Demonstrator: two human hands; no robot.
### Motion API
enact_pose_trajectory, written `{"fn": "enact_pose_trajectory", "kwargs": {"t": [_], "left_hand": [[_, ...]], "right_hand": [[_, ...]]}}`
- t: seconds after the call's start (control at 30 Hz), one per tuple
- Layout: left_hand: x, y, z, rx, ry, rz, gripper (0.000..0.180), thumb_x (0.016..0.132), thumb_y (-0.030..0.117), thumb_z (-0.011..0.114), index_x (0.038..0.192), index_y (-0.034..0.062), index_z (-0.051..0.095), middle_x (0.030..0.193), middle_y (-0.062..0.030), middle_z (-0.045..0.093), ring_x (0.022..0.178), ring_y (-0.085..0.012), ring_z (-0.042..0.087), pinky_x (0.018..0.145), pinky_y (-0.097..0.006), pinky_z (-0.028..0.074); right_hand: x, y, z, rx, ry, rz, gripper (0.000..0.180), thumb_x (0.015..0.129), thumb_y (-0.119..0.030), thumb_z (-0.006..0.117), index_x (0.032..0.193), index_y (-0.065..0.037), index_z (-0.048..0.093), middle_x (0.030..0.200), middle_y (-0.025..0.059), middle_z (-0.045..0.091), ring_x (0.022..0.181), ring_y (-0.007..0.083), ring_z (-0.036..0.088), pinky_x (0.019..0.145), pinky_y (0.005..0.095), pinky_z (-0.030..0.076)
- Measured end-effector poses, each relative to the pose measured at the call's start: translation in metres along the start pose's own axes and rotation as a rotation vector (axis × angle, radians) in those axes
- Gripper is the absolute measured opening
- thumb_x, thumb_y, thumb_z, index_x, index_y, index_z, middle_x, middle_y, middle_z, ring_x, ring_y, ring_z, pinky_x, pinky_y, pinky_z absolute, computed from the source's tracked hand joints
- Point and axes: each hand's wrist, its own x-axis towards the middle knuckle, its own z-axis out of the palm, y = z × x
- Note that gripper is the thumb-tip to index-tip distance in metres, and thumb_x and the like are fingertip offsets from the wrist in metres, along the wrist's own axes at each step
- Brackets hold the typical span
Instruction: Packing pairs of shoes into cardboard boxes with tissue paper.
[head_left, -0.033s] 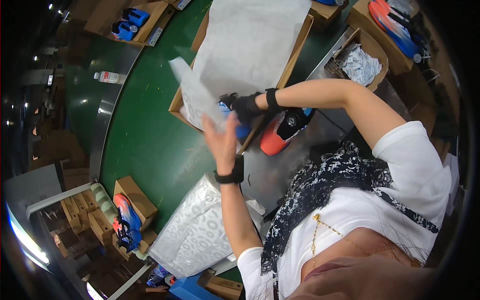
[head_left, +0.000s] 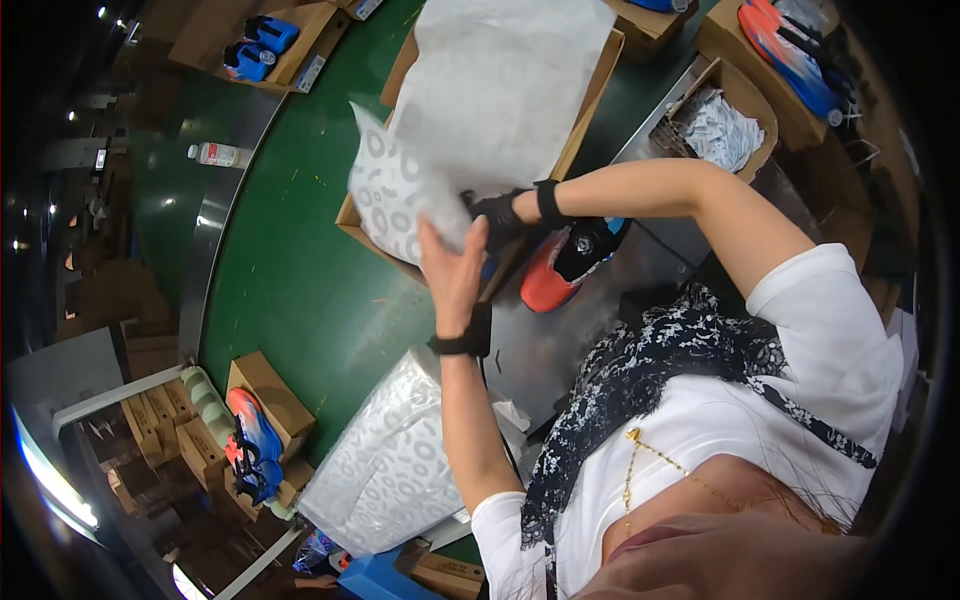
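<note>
My bare left hand (head_left: 455, 275) has its fingers and thumb closed on a sheet of white tissue paper (head_left: 385, 190) printed with grey rings. The sheet stands up out of the near end of an open cardboard box (head_left: 600, 85) lined with plain white paper (head_left: 490, 90). Right beside it, my right hand (head_left: 503, 215), in a black glove, is closed on a blue sneaker (head_left: 488, 268) at the box's near edge; the tissue and my hands hide most of that shoe. Just outside the box, under my right forearm, lies a red-toed sneaker (head_left: 552, 280) with a black opening.
A stack of ring-printed tissue (head_left: 380, 465) lies by my left forearm. At the right stands a carton of small white paper slips (head_left: 720, 130). Boxed sneakers sit at far left (head_left: 262, 48), far right (head_left: 790, 60) and near left (head_left: 255, 440). A bottle (head_left: 220, 155) lies beyond the green table's edge.
The tissue sheet has swung over toward my right hand, covering most of the blue sneaker that showed before. My left hand has moved slightly right and closed on the paper.
</note>
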Motion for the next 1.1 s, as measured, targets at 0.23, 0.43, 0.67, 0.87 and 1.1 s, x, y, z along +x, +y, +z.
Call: {"fn": "enact_pose_trajectory", "kwargs": {"t": [0.23, 0.43, 0.67, 0.87, 1.1], "left_hand": [[0.041, -0.071, 0.017, 0.330, -0.283, 0.066, 0.057, 0.079, 0.048, 0.045, 0.110, 0.0007, 0.051, 0.123, -0.0177, 0.040, 0.117, -0.0317, 0.034, 0.092, -0.032, 0.030], [0.033, -0.040, 0.012, 0.283, -0.091, 0.088, 0.046, 0.073, 0.038, 0.058, 0.096, -0.0016, 0.058, 0.098, -0.0191, 0.057, 0.094, -0.0302, 0.053, 0.080, -0.034, 0.041], [-0.075, 0.014, 0.002, 0.493, -0.091, 0.495, 0.072, 0.060, 0.019, 0.073, 0.117, -0.0042, 0.036, 0.104, -0.0186, 0.050, 0.092, -0.0312, 0.051, 0.081, -0.034, 0.041], [-0.061, -0.005, -0.024, -0.304, 0.277, -0.009, 0.050, 0.074, 0.019, 0.064, 0.111, -0.0046, 0.040, 0.098, -0.0105, 0.053, 0.086, -0.0174, 0.053, 0.072, -0.030, 0.043], [0.049, -0.062, -0.006, -1.203, 0.119, -0.282, 0.044, 0.088, 0.034, 0.041, 0.117, 0.0012, 0.039, 0.110, -0.0108, 0.050, 0.095, -0.0192, 0.052, 0.082, -0.031, 0.042]], "right_hand": [[-0.095, 0.006, 0.001, -0.361, 0.036, -0.341, 0.065, 0.061, -0.027, 0.067, 0.115, -0.005, 0.040, 0.112, 0.0151, 0.045, 0.104, 0.0278, 0.044, 0.085, 0.0382, 0.036], [-0.128, 0.033, 0.018, -0.598, 0.159, -0.324, 0.075, 0.055, -0.018, 0.068, 0.122, -0.012, 0.035, 0.105, 0.0116, 0.049, 0.096, 0.0273, 0.048, 0.077, 0.0387, 0.040], [-0.109, -0.034, -0.029, -0.335, 0.232, -0.519, 0.064, 0.055, -0.017, 0.066, 0.113, -0.009, 0.042, 0.098, 0.0108, 0.054, 0.089, 0.0273, 0.053, 0.072, 0.0359, 0.041], [-0.091, -0.078, -0.048, -0.546, 0.911, -0.904, 0.041, 0.058, -0.010, 0.065, 0.097, -0.005, 0.055, 0.090, 0.0108, 0.055, 0.082, 0.0273, 0.053, 0.069, 0.0400, 0.041], [-0.102, 0.017, -0.001, 0.049, 0.177, -0.244, 0.043, 0.069, -0.024, 0.065, 0.102, -0.001, 0.049, 0.087, 0.0109, 0.056, 0.081, 0.0221, 0.056, 0.066, 0.0294, 0.044]]}}
